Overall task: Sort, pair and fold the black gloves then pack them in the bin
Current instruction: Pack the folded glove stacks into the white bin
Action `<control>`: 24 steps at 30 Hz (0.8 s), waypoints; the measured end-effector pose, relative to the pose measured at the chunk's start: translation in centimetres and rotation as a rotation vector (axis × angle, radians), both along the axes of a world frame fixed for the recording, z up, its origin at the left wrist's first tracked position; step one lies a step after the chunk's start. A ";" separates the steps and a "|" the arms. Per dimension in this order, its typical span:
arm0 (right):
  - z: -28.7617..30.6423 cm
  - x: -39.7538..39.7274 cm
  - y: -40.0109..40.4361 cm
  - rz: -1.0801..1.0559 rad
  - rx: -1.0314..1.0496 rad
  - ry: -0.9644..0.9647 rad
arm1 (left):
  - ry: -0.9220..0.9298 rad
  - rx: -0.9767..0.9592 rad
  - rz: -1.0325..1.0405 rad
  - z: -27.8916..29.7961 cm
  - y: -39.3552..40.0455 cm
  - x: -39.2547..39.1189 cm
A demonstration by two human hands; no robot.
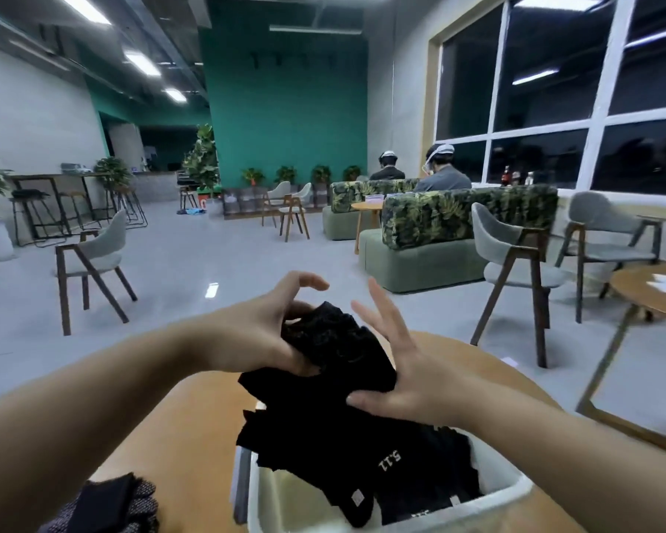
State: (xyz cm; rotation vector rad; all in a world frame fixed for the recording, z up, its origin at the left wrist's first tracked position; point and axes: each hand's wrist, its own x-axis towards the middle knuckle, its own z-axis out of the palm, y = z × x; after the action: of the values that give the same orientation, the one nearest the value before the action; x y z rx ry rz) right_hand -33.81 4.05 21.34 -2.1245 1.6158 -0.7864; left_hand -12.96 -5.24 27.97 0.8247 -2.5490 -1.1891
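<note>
The bunched black fabric gloves (335,340) hang above the white plastic bin (477,505) on the round wooden desk (185,428). Fold them tight and flat before lowering them in. The left hand (254,332) has its grip clamped on the bundle; the right hand (404,375) pinches its lower edge, fingers splayed.

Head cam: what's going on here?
A person is working over a round wooden table. The left hand grips a bundle of black fabric gloves held above a white plastic bin, while the right hand pinches the bundle's lower edge with the fingers spread. More black gloves already lie in the bin. A dark patterned fabric piece lies at the table's near-left edge.
</note>
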 end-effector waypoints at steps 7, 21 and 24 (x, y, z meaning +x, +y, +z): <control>-3.1 -0.3 0.8 -0.029 0.092 -0.141 | 0.003 -0.023 -0.007 -2.5 0.4 -0.6; -5.3 -0.3 2.3 -0.072 0.390 -0.309 | -0.038 0.074 0.161 -6.4 -2.2 -0.7; -5.3 0.0 2.2 -0.104 0.440 -0.309 | -0.158 0.011 0.180 -6.9 -2.8 -1.1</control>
State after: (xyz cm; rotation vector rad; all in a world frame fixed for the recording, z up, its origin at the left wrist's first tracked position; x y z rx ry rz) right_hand -33.80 6.29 16.06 -1.5439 1.5671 -0.6742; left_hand -14.09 -8.07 21.10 1.1659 -2.5252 -1.1237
